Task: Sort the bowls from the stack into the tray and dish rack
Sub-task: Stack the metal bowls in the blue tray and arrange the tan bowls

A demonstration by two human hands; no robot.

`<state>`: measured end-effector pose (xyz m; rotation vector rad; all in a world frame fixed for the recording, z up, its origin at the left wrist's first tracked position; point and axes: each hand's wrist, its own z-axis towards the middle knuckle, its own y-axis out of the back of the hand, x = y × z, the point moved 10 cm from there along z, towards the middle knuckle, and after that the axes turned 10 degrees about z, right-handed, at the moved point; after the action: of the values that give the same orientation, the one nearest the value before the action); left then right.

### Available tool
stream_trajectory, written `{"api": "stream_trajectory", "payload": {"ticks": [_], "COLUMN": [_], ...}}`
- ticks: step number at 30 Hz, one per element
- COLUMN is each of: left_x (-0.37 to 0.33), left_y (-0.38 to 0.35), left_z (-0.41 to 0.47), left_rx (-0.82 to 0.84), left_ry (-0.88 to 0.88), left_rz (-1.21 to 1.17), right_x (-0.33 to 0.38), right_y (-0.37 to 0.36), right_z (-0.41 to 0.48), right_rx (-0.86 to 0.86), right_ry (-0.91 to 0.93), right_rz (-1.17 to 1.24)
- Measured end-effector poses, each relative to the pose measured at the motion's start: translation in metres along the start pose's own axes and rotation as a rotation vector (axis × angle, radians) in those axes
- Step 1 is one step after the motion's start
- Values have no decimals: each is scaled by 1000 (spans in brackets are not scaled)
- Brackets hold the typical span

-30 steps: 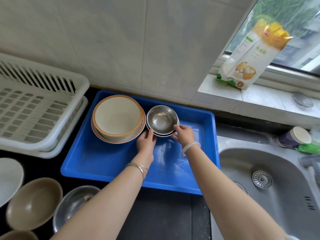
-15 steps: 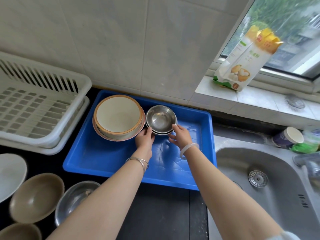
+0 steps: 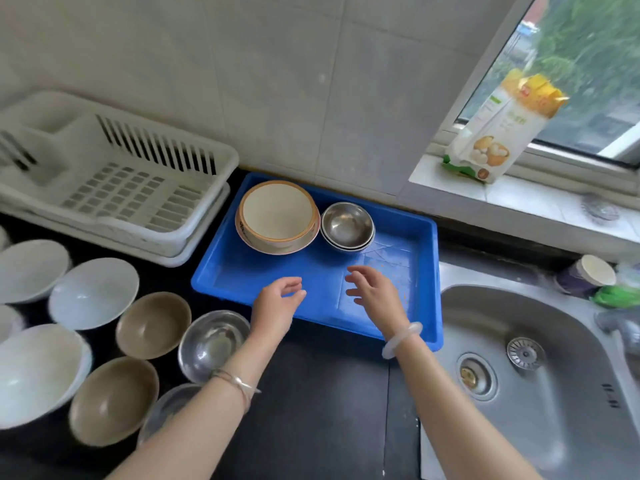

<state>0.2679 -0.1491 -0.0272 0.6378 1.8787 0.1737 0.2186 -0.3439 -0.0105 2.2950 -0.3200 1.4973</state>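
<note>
Tray: the blue tray [image 3: 263, 271] lies flat on the dark table [image 3: 311, 410], its long axis running left to right along the tiled wall, between the dish rack and the sink
Dish rack: the white dish rack [image 3: 138, 192] sits at the left of the tray, just beside it, with nothing visible in it
Cream bowls: a nested stack of cream bowls [image 3: 277, 216] with orange rims stands in the far left corner of the tray, mouths up
Steel bowls in tray: a nested stack of small steel bowls [image 3: 347, 226] stands mouth up just right of the cream stack, rims close together or touching
Loose bowls: on the table to the left lie white bowls [image 3: 93, 292], brown bowls [image 3: 152, 325] and a steel bowl [image 3: 213, 344], all mouths up, spread singly; another steel bowl shows partly under the left forearm
Left hand: the left hand [image 3: 277, 306] hovers over the near edge of the tray, palm facing right, fingers loosely curled and spread, holding nothing; metal bangles circle the wrist
Right hand: the right hand [image 3: 375, 294] hovers over the tray floor, palm facing left, fingers parted and slightly bent, holding nothing; a pale bangle sits on the wrist
Hands and bowls: both hands are apart from the steel stack, nearer the person
Sink: the steel sink [image 3: 554, 375] lies right of the tray
Windowsill: a carton [image 3: 498, 133] leans on the sill
</note>
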Motion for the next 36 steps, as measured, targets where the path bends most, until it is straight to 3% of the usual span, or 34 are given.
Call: {"api": "stream_trajectory", "payload": {"ticks": [5,12,20,25,36], "left_x": [61,122,126,121,122], "left_y": [57,117,118,119,101], "left_z": [-71,-127,-119,-112,-95], "left_rx": [-128,-327,-334,-375,-79], "left_ry": [63,110,74,15,14], "left_rz": [74,378,538,646,587], "right_x": [-29,-73,-93,-94,-112], "right_y": [-66,-135,-169,-153,-93], "right_z": [-56,-80,-70,-67,-72], "right_rx": [175,307,274,200,127], "right_ry": [-26,-117,-324,-285,-233], "right_rz": [-80,-284,-44,-22,-30]}}
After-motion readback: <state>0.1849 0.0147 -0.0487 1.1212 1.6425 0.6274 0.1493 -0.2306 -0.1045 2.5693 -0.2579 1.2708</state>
